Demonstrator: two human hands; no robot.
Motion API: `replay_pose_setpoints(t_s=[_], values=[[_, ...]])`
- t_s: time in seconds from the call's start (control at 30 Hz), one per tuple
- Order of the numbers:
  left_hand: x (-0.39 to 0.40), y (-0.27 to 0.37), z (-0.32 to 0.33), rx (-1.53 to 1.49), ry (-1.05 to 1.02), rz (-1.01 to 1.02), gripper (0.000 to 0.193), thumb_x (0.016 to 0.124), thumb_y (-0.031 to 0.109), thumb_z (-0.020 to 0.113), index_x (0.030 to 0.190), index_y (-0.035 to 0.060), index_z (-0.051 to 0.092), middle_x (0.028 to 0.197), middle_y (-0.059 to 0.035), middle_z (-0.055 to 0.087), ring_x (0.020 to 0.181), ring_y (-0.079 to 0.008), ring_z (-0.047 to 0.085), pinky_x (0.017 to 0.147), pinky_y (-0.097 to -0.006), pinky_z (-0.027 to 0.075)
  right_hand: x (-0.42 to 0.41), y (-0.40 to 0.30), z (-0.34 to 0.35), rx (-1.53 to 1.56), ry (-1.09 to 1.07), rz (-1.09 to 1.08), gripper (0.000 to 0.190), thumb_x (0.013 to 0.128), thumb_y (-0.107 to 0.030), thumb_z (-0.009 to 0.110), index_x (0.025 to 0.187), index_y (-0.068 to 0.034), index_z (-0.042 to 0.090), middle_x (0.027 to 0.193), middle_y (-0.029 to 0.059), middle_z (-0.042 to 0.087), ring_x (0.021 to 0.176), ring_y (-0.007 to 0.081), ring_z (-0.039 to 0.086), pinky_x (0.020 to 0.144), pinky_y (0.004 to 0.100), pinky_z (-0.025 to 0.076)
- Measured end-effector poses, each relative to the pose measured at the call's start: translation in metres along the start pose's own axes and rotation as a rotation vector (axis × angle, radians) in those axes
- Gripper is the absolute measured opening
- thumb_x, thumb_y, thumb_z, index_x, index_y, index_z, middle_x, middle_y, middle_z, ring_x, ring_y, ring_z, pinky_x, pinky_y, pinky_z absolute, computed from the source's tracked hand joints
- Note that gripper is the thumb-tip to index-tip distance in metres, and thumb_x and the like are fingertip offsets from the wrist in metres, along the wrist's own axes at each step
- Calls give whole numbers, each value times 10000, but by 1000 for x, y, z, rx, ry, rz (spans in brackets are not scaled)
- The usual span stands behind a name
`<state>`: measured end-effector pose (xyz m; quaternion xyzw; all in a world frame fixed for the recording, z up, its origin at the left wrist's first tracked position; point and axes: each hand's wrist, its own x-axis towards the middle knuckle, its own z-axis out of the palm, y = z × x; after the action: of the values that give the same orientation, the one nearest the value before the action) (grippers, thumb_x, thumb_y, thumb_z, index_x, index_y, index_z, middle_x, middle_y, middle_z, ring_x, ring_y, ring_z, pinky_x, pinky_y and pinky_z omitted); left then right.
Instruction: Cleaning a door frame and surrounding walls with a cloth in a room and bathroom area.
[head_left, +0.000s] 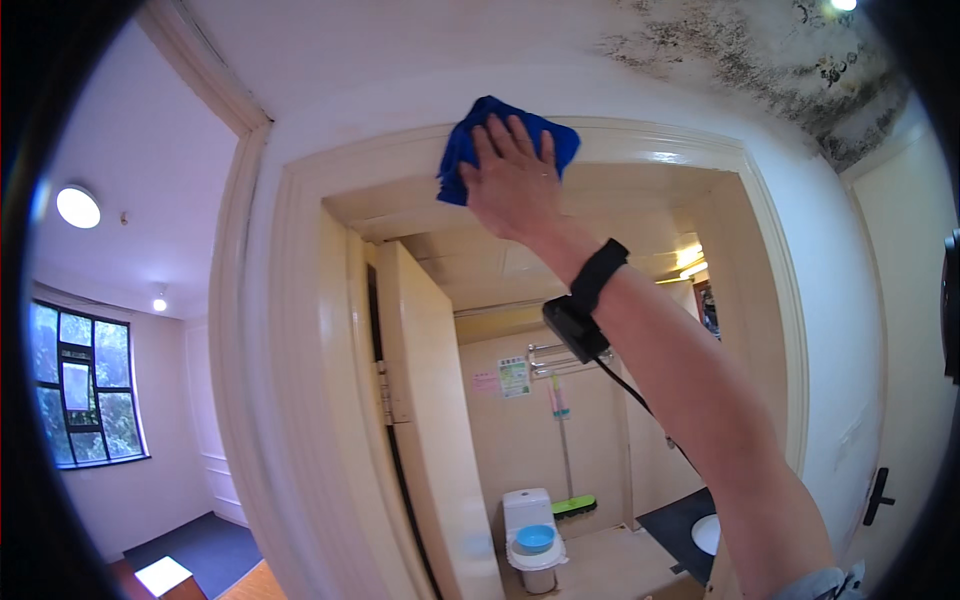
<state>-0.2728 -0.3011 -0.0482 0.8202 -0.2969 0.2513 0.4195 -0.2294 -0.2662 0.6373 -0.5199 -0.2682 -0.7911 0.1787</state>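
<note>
My right hand (516, 184) reaches up and presses a folded blue cloth (461, 169) flat against the top trim of a cream door frame (645, 142). Its fingers are spread over the cloth, with the back of the hand towards me. Around my right wrist is a black strap (600, 274) with a small black box (576, 328) and a cable. My left hand is out of view. Below the trim, a cream door (431, 420) stands ajar on the left side of the opening.
Dark mould-like stains (720, 56) mark the ceiling at upper right. Through the doorway are a toilet (526, 506) with a light-blue basin (535, 538) on it, a green broom (574, 506) and a wall towel rack (551, 360). A black door handle (876, 496) is at right.
</note>
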Motion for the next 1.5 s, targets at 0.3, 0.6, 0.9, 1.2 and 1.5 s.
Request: replay_pose_setpoints(t_s=[0.3, 0.6, 0.9, 1.2, 1.5], values=[[-27, -6, -69, 186, 128, -3, 732, 858, 205, 710, 1469, -6, 364, 1590, -209, 325, 1391, -413, 422, 1104, -462, 428, 35, -144, 32, 182, -184, -131, 589, 1011, -382, 434, 1498, -51, 429, 1606, 125, 348, 1515, 318, 242, 1212, 576, 152], [-26, 11, -70, -96, 205, -173, 781, 832, 144, 697, 1506, -32, 343, 1569, -259, 345, 1418, -425, 391, 1143, -438, 383, 47, -167, 42, 305, -216, -339, 496, 979, -382, 494, 1421, -168, 565, 1536, 57, 458, 1461, 311, 333, 1192, 612, 175], [-9, -2, 15, 69, 139, -119, 807, 815, 139, 703, 1502, -42, 320, 1565, -256, 347, 1387, -443, 415, 1130, -465, 391, 5, 44, -8, -22, -50, -210, 527, 1018, -425, 433, 1497, -208, 462, 1588, 36, 396, 1485, 268, 310, 1206, 568, 163], [11, -4, 110, 3, -133, -252, 705, 1026, 147, 439, 1593, -25, 58, 1676, -210, 46, 1538, -363, 126, 1211, -391, 215, -27, 238, -72, -167, -1, -31, 531, 1027, -426, 415, 1513, -213, 437, 1606, 17, 367, 1509, 247, 273, 1223, 534, 169], [41, 24, 162, -50, 95, -99, 720, 875, 148, 702, 1491, 4, 357, 1549, -238, 378, 1397, -428, 412, 1121, -477, 399, -35, 384, -135, -439, -186, 184, 585, 1043, -447, 339, 1551, -157, 359, 1618, 81, 337, 1492, 283, 306, 1200, 540, 249]])
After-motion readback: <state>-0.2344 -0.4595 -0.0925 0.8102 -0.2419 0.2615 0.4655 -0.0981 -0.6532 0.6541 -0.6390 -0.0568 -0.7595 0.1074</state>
